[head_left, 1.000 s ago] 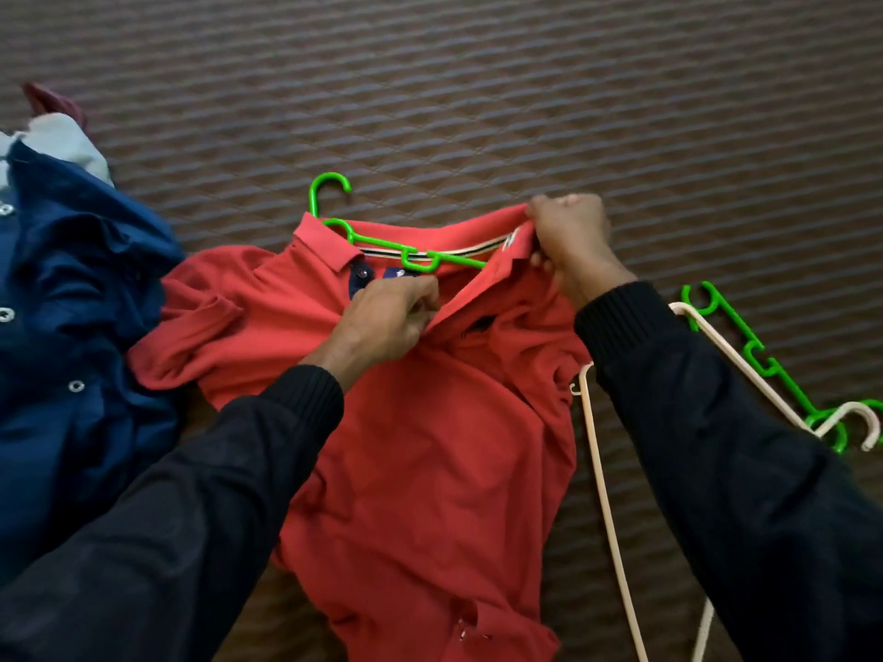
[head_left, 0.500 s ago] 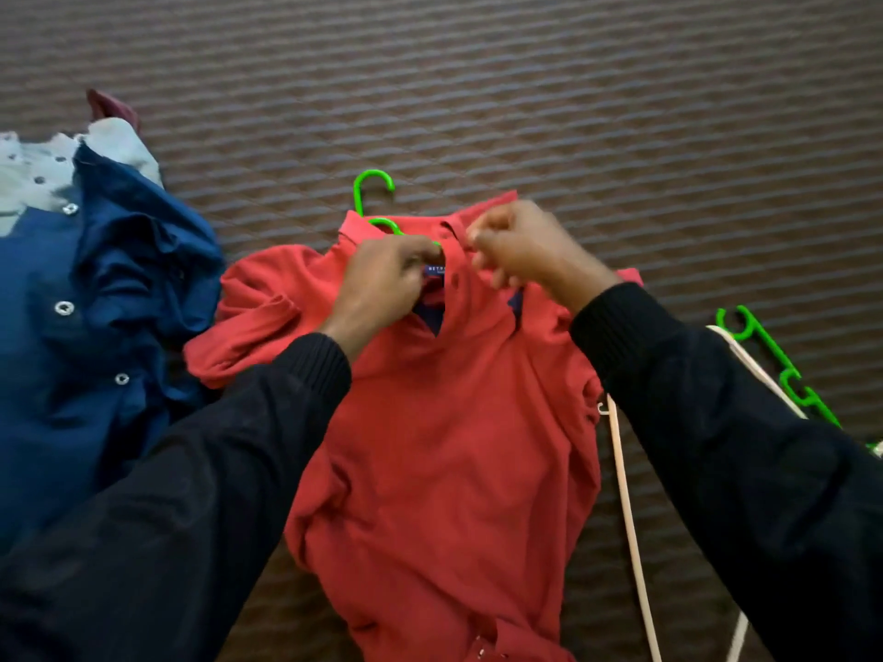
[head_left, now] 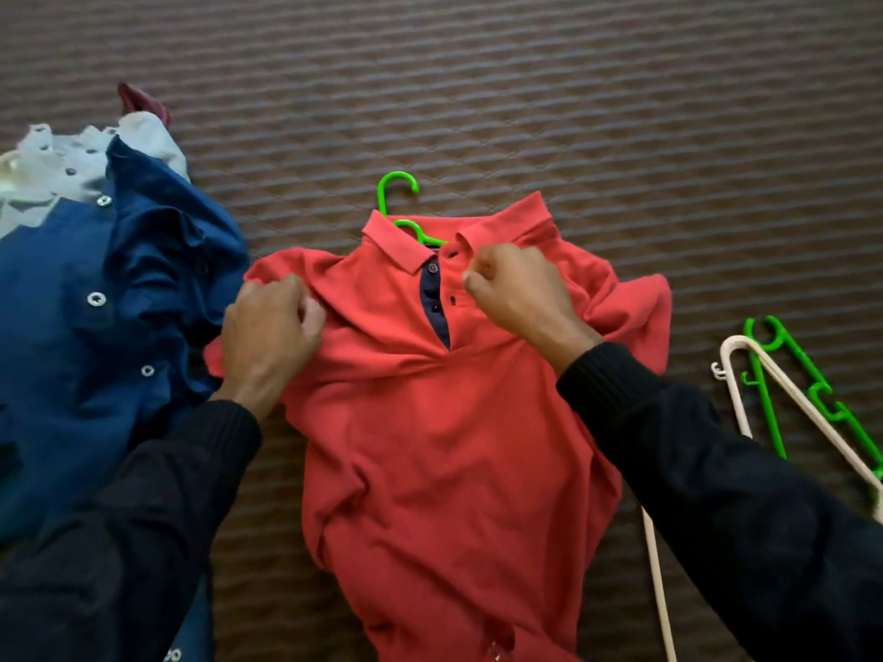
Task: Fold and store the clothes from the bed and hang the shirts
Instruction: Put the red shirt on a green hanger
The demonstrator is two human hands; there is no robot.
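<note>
Polo shirt (head_left: 444, 422) mid-bed (head_left: 621, 112); shirt pile (head_left: 95, 327) left, hangers (head_left: 783, 403) right.

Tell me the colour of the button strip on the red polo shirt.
Dark navy button strip, clearest in the head view.

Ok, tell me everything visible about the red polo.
The red polo lies front-up and wrinkled on the brown quilted bedspread. It looks like knit cotton, with a fold-down collar and a navy placket, unbuttoned. A green hanger sits inside the neck, only its hook and a bit of shoulder showing. The left hand grips its shoulder; the right hand pinches the fabric beside the placket. Its sleeve edge meets the blue shirt.
</note>
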